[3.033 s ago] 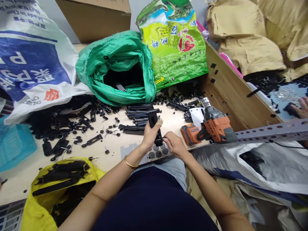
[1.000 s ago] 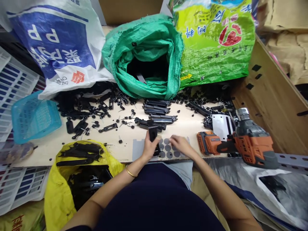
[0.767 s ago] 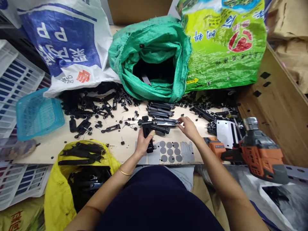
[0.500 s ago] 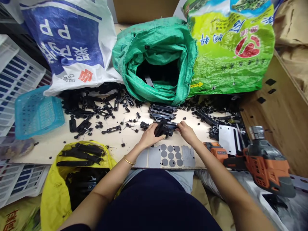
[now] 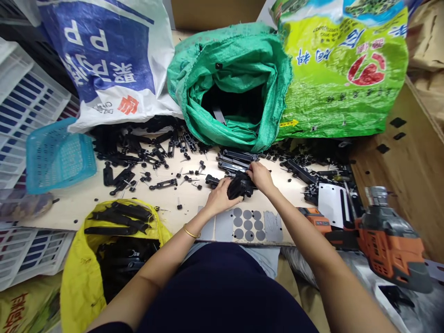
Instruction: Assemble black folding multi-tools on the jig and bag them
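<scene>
My left hand point(image 5: 220, 199) is wrapped round a clump of black plastic parts point(image 5: 237, 185), held low over the board. My right hand point(image 5: 262, 178) has its fingers pinched together at the right end of the clump, close to a row of long black bar-shaped parts point(image 5: 233, 165). What lies between its fingertips is hidden. The bars lie side by side just beyond both hands. Nearer to me, a grey sheet with round discs point(image 5: 247, 225) lies at the board's front edge.
A green woven sack point(image 5: 229, 134) gapes behind the bars. Loose black parts point(image 5: 163, 184) and small screws with black heads are scattered on the left. An orange power tool point(image 5: 391, 245) lies at right; a yellow bag point(image 5: 81, 268) and a blue basket point(image 5: 60, 159) are at left.
My right hand has moved away from me and slightly left, from the end of a nearer bar towards the row. My left hand keeps its hold on the clump. The view has shifted slightly.
</scene>
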The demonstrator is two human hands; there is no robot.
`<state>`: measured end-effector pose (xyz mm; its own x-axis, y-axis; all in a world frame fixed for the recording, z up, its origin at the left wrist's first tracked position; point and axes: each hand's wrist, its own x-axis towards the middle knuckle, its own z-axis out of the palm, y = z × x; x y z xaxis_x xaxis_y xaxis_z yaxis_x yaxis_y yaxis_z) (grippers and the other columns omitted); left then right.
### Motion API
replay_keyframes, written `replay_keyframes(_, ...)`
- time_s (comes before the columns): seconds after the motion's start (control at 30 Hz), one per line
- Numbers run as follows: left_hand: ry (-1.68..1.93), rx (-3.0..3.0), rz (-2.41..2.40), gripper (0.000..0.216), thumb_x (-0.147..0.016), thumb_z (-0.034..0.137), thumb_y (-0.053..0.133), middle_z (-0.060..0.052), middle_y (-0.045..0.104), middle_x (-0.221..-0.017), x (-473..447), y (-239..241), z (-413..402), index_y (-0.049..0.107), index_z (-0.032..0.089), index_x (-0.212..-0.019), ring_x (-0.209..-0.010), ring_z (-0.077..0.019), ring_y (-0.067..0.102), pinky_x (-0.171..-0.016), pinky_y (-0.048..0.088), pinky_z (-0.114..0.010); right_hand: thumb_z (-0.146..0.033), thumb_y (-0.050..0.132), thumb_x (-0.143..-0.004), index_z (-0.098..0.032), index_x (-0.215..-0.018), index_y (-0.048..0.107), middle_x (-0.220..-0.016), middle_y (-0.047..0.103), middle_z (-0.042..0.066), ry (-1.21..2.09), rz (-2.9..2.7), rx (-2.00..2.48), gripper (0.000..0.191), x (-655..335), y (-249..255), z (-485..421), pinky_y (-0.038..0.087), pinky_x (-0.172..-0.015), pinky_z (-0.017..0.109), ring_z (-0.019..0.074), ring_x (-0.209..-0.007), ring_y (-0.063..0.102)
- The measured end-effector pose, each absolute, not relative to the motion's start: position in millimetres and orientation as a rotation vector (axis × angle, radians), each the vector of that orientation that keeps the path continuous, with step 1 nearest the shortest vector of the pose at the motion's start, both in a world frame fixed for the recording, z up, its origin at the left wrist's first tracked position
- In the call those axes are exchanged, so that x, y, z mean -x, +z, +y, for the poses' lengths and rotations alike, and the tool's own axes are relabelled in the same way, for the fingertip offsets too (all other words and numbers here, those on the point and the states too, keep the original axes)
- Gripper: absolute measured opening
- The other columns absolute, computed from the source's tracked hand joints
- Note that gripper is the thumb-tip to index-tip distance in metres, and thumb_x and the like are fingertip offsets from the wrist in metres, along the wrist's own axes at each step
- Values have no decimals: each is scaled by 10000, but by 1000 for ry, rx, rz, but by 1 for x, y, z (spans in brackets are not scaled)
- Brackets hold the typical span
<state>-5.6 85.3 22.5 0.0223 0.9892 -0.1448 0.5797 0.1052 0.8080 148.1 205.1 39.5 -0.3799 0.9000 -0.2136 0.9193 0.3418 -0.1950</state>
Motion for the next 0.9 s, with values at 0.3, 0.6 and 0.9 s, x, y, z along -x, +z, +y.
replay_keyframes(0.3, 665, -1615, 1607, 676, -714, 484, 675, -114, 408, -1358, 0, 18, 84, 411, 212, -1274, -1235, -289, 462, -993, 432, -408, -181, 513, -830, -140, -899, 574, -973, 642, 147, -503, 2546, -1859, 101, -144, 32, 202, 411, -747, 311, 245, -892, 598)
replay_keyframes(0.6, 1088, -1385, 1756, 482, -818, 453, 572, -132, 436, -1285, 11, 28, 76, 474, 189, -1209, -840, -170, 603, -765, 521, -344, -342, 609, -753, -192, -723, 531, -579, 559, -28, -1521, 2724, -2220, 171, -195, 65, 182, 423, -574, 265, 137, -539, 561)
replay_keyframes(0.9, 1507, -1150, 801, 590, -738, 552, 649, -61, 597, -1028, -16, 83, 116, 504, 208, -1195, -985, -197, 575, -901, 447, -338, -430, 598, -787, -207, -800, 543, -735, 598, 11, -1752, 2881, -1917, 230, -183, 88, 127, 479, -650, 300, 150, -656, 581)
